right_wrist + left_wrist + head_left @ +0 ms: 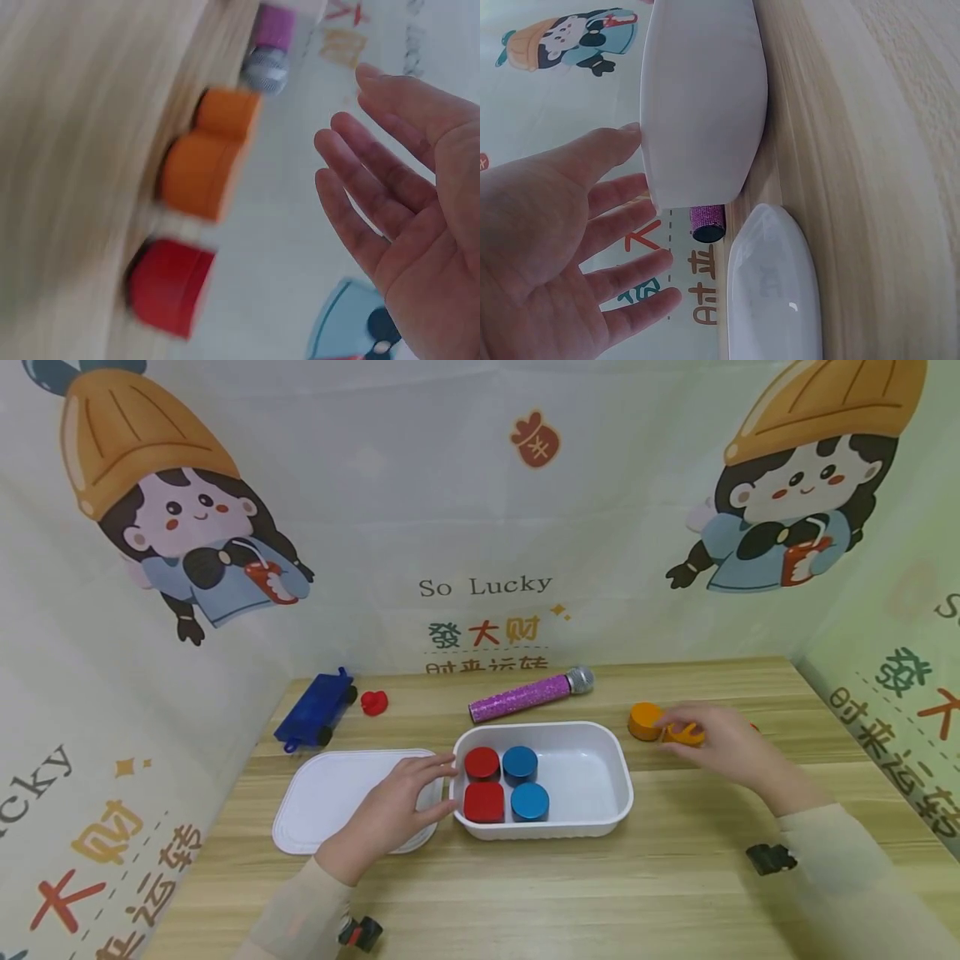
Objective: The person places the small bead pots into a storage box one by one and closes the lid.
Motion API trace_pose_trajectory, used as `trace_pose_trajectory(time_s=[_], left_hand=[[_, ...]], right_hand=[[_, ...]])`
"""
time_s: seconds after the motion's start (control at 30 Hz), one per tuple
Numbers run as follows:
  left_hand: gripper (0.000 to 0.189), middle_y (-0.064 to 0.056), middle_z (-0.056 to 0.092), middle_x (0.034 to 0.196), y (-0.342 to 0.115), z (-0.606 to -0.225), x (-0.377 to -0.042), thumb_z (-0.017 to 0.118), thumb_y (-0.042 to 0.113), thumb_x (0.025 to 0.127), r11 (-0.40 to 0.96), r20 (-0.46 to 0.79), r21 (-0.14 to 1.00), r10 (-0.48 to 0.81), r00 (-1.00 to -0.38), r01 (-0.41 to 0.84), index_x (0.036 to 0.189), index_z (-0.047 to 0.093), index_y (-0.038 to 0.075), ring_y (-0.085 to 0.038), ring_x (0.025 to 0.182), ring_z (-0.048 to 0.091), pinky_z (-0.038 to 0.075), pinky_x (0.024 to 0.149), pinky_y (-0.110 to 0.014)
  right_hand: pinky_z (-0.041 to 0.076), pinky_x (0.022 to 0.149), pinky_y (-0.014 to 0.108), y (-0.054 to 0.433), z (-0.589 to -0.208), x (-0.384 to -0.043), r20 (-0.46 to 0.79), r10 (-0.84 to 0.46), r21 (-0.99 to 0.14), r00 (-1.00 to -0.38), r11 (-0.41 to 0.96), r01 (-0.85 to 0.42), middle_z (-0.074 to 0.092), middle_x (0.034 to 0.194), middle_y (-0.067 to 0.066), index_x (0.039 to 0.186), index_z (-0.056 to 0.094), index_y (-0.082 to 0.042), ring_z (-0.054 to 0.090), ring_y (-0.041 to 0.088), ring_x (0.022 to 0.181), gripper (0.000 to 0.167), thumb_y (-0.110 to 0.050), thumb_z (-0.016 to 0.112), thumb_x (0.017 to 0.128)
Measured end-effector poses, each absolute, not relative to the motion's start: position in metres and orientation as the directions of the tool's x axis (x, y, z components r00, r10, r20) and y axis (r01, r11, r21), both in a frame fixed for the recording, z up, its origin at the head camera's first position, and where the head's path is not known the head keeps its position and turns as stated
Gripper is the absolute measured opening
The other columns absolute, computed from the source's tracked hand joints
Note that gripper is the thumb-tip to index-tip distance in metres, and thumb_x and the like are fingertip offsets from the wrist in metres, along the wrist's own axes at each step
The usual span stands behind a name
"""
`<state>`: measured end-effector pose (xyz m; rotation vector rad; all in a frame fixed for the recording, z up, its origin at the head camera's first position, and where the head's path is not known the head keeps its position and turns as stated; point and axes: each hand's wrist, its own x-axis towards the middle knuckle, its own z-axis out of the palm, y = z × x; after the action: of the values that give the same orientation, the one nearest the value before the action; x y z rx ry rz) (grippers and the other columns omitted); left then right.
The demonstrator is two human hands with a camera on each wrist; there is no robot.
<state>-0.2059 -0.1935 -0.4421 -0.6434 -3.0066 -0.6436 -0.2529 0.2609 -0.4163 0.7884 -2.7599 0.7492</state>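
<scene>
My left hand (pixel 390 810) rests its fingertips and thumb at the left rim of a white plastic box (pixel 588 777), fingers extended. Inside the box's left half sit red blocks (pixel 483 802) and blue round blocks (pixel 530 802), two of each colour. My right hand (pixel 716 747) hovers over two orange blocks (pixel 646 722) on the table to the right. From the right wrist view, the fingers are spread apart with nothing between them, and a red block (pixel 171 289) stands beside the orange ones. That red block is mostly hidden behind the hand in the head view.
A white lid (pixel 337 789) lies left of the box, partly under the left arm. Behind the box is a purple glittery microphone (pixel 525 695). At the back left are a blue toy vehicle (pixel 315 710) and a small red piece (pixel 374 702). Printed cloth walls border the table.
</scene>
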Motion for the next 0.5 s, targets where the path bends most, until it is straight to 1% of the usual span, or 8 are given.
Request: trace_pose_trajectory(time_s=[0.1,0.23,0.37,0.43,0.5], left_hand=[[0.050,-0.005,0.057,0.153,-0.193,-0.442,-0.206,0.077,0.037,0.093,0.831,0.089,0.390,0.395,-0.914,0.397,0.136,0.068,0.015,-0.030,0.143,0.049,0.045,0.117,-0.053],[0.049,-0.006,0.057,0.152,-0.192,-0.442,-0.206,0.077,0.037,0.093,0.833,0.088,0.390,0.391,-0.916,0.393,0.135,0.068,0.015,-0.030,0.143,0.049,0.045,0.117,-0.053],[0.049,-0.005,0.057,0.153,-0.192,-0.443,-0.206,0.078,0.037,0.093,0.836,0.079,0.393,0.384,-0.920,0.383,0.136,0.068,0.016,-0.030,0.143,0.049,0.045,0.117,-0.053],[0.049,-0.005,0.057,0.153,-0.192,-0.443,-0.207,0.078,0.037,0.093,0.837,0.080,0.391,0.384,-0.920,0.384,0.136,0.068,0.016,-0.030,0.143,0.049,0.045,0.117,-0.053],[0.049,-0.005,0.057,0.153,-0.191,-0.444,-0.208,0.078,0.037,0.093,0.836,0.081,0.392,0.385,-0.919,0.385,0.136,0.068,0.016,-0.030,0.143,0.049,0.045,0.117,-0.053]], right_hand=[[0.061,0.074,0.043,0.281,-0.423,-0.255,0.315,-0.434,-0.387,-0.844,0.753,-0.532,0.076,0.107,0.015,0.107,0.076,-0.002,0.068,0.025,0.086,0.025,-0.008,0.084,0.085],[0.059,0.073,0.040,0.302,-0.432,-0.255,0.328,-0.408,-0.365,-0.852,0.777,-0.513,0.076,0.101,0.013,0.104,0.076,0.000,0.066,0.022,0.082,0.024,-0.007,0.085,0.084],[0.058,0.069,0.036,0.317,-0.435,-0.255,0.324,-0.372,-0.358,-0.870,0.803,-0.476,0.076,0.097,0.013,0.103,0.076,0.000,0.066,0.020,0.079,0.023,-0.006,0.085,0.083],[0.058,0.069,0.037,0.323,-0.435,-0.256,0.307,-0.353,-0.363,-0.884,0.815,-0.452,0.076,0.097,0.013,0.104,0.076,-0.001,0.067,0.021,0.080,0.022,-0.007,0.085,0.084],[0.059,0.071,0.040,0.329,-0.436,-0.257,0.282,-0.337,-0.376,-0.898,0.823,-0.426,0.076,0.099,0.015,0.104,0.076,-0.001,0.066,0.023,0.082,0.022,-0.008,0.083,0.085]])
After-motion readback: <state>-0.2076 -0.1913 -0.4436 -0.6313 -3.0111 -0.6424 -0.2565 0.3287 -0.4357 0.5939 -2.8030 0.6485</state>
